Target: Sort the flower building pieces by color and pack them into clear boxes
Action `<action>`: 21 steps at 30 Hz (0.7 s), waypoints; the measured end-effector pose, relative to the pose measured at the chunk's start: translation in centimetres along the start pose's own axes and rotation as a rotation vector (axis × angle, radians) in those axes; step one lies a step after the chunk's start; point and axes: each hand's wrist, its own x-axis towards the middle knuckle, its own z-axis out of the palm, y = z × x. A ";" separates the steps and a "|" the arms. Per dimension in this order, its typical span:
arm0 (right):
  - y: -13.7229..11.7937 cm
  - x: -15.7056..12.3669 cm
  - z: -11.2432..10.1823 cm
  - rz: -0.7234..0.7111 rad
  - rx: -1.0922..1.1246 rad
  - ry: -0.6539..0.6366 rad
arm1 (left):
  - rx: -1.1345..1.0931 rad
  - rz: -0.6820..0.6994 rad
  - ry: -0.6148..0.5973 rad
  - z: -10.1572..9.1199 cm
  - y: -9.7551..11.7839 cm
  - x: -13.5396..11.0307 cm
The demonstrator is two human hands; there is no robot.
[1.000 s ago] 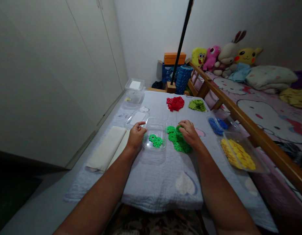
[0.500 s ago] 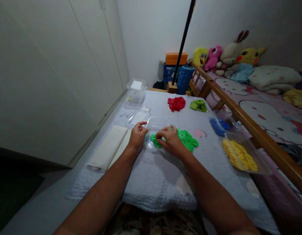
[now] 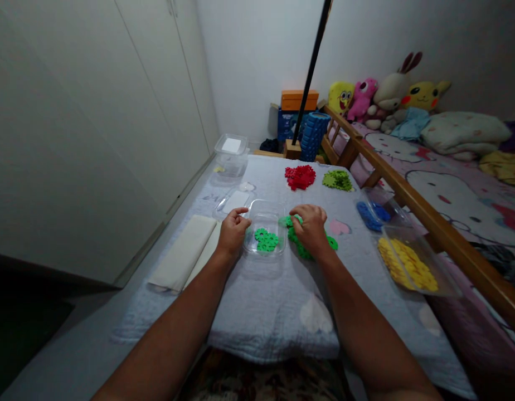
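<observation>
A clear plastic container (image 3: 266,208) sits on the cloth-covered table in front of me, with several green flower-shaped discs (image 3: 266,241) on its floor. My left hand (image 3: 233,231) pinches the container's left rim between thumb and fingers. To the right of the container, my right hand (image 3: 311,224) is over a pile of green discs (image 3: 301,249), partly covering it. Its thumb and fingertips close on a green disc (image 3: 291,221) at the pile's left edge. A clear lid (image 3: 236,200) with a white label lies behind my left hand.
Farther back lie red discs (image 3: 300,177) and yellow-green discs (image 3: 338,180). At the right edge stand containers of blue discs (image 3: 372,215) and yellow discs (image 3: 406,264). A folded beige cloth (image 3: 184,250) lies left; stacked clear containers (image 3: 231,156) stand at the back left. A wooden bed rail (image 3: 433,206) runs alongside.
My right hand has moved right, from above the container to the green pile. The discs inside the container are now uncovered. My left hand stays at the rim.
</observation>
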 end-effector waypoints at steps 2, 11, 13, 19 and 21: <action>0.7 0.2 0.6 0.029 -0.096 -0.021 | -0.004 0.004 0.006 -0.1 0.0 0.1; 0.3 0.3 2.5 -0.032 -0.361 -0.176 | 0.005 0.011 0.023 -0.2 0.0 0.2; 0.5 0.3 2.5 -0.022 -0.356 -0.168 | 0.002 0.009 0.026 -0.2 0.0 0.2; 1.7 0.2 1.8 0.005 -0.248 -0.091 | -0.002 0.007 0.020 -0.2 0.0 0.2; 2.0 0.1 1.4 0.043 -0.198 -0.092 | -0.003 0.007 0.017 -0.2 -0.1 0.2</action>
